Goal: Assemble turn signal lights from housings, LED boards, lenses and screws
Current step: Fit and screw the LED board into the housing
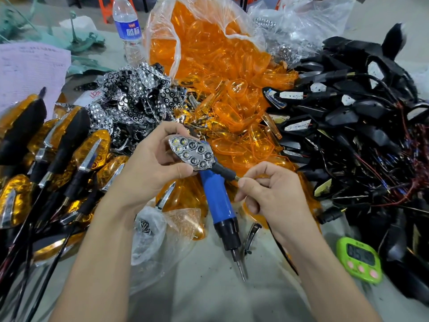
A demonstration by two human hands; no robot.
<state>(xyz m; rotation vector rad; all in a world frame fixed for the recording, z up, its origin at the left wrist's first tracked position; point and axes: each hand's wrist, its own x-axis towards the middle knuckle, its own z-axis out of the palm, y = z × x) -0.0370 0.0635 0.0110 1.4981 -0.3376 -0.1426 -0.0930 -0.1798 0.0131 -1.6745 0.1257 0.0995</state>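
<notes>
Cluttered grey table point(209, 287). Your left hand point(148, 168) grips chrome honeycomb signal light point(192, 152); your right hand point(271, 194) pinches its black stalk point(224, 171).

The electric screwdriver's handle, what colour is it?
The handle is blue, black near the tip; head view shows it.
</notes>
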